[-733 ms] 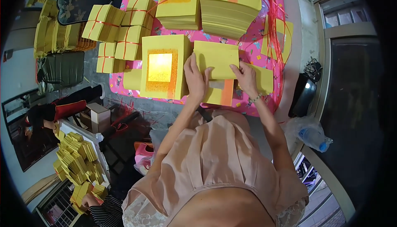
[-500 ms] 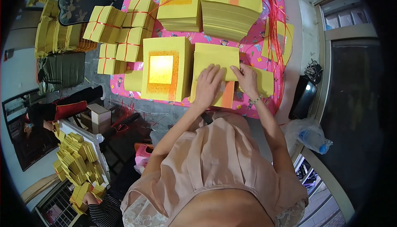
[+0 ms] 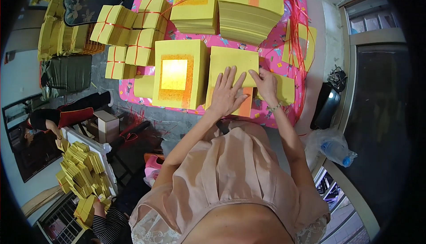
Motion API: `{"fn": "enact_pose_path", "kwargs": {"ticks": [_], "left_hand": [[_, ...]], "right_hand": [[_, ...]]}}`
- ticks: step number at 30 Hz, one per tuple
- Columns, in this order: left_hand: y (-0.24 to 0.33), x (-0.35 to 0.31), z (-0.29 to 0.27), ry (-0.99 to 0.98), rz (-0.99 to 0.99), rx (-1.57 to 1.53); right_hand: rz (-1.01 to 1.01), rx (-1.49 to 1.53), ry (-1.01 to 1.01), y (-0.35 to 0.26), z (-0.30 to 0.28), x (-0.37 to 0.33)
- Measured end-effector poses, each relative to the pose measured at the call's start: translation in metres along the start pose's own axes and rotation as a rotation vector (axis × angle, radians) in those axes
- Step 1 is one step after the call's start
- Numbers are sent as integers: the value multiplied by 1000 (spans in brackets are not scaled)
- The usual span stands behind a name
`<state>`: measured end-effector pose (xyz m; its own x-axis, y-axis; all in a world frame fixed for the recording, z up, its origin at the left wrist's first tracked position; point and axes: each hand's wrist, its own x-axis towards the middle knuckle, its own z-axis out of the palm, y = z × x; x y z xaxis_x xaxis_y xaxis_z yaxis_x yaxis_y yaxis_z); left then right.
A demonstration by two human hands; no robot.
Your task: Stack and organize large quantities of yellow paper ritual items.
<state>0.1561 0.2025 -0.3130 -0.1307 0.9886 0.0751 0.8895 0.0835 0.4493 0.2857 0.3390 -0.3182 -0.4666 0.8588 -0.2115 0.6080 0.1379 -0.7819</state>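
In front of me a folded yellow paper sheet [image 3: 235, 57] lies on top of other yellow paper with an orange strip [image 3: 245, 104]. My left hand [image 3: 227, 95] rests palm down on the folded part, fingers spread. At the sheet's right edge my right hand [image 3: 266, 86] is closed, thumb and forefinger pinching the paper's edge. To the left stands a thick paper stack [image 3: 159, 48] with a shiny gold square on its top sheet. More yellow paper [image 3: 286, 88] sticks out beside my right hand.
Two tall paper stacks [image 3: 244, 19] stand at the back of the pink table [image 3: 293, 111]. Bundles tied with red string [image 3: 144, 44] sit at the left. Red strands [image 3: 295, 35] hang at the right. Two other people work at a side table heaped with folded yellow paper [image 3: 84, 168].
My left hand's fingers have spread and its thumb has swung out to the right over the paper. My right hand stays at the sheet's edge. A co-worker's arm at the left has moved.
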Motion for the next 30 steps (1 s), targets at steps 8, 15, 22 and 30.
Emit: {"fn": "enact_pose_path", "kwargs": {"ticks": [8, 15, 22, 30], "left_hand": [[0, -1, 3, -11, -16, 2], [-1, 0, 8, 5, -4, 10], [-2, 0, 9, -6, -11, 6], [-1, -1, 12, -12, -20, 35]], "right_hand": [[17, -32, -9, -8, -2, 0], [33, -37, 59, 1, 4, -6], [-12, 73, 155, 18, 10, -26], [120, 63, -27, 22, 9, -24]]}}
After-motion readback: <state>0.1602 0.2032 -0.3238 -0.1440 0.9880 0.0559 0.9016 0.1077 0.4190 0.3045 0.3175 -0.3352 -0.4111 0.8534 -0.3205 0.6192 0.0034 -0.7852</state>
